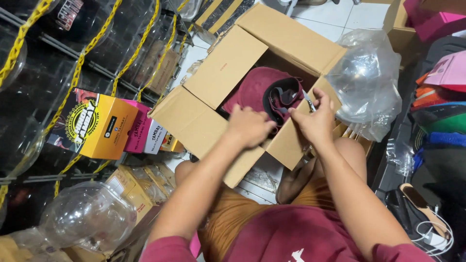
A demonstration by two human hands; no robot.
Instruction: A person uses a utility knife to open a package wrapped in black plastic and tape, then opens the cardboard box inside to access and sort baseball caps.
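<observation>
Your left hand (pixel 250 125) is curled shut over the near edge of a maroon cap (pixel 257 90) lying inside the open cardboard box (pixel 228 68) in front of your knees, while your right hand (pixel 315 121) — fingers pinched closed — grips a small pair of scissors (pixel 307 102) just beside the cap's dark inner band. A crumpled clear plastic bag (pixel 366 80) rests against the box's right flap (touching it), and to the left stand a yellow-and-black carton (pixel 99 126) and a pink box (pixel 138 128) — well apart from both hands.
</observation>
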